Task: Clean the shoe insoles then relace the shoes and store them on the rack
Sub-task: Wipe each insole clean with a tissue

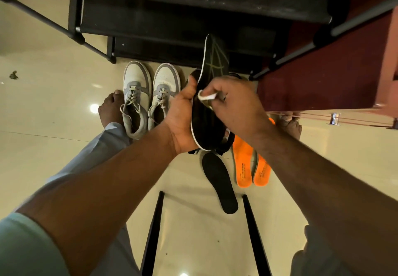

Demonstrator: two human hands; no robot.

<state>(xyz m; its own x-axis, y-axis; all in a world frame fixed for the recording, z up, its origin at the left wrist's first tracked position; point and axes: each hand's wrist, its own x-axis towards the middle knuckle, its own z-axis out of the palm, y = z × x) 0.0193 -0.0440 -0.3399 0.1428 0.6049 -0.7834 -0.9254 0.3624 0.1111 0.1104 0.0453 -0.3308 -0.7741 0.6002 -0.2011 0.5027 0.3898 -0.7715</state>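
My left hand [182,116] grips a long black insole [210,64] with a white edge, held upright over the floor. My right hand [233,103] pinches a small white cloth [206,97] against the insole's face. A second black insole [219,185] lies flat on the tiles below. Two orange insoles [244,163] lie side by side to its right. A pair of white and grey sneakers [150,94] with loose laces stands on the floor to the left. Black shoes under my hands are mostly hidden.
The black shoe rack [172,23] with dark fabric shelves stands just beyond the sneakers. A dark red cabinet [323,71] is at the right. My bare feet rest on the cream tiles [53,114]. Two black bars [153,228] run along the floor near me.
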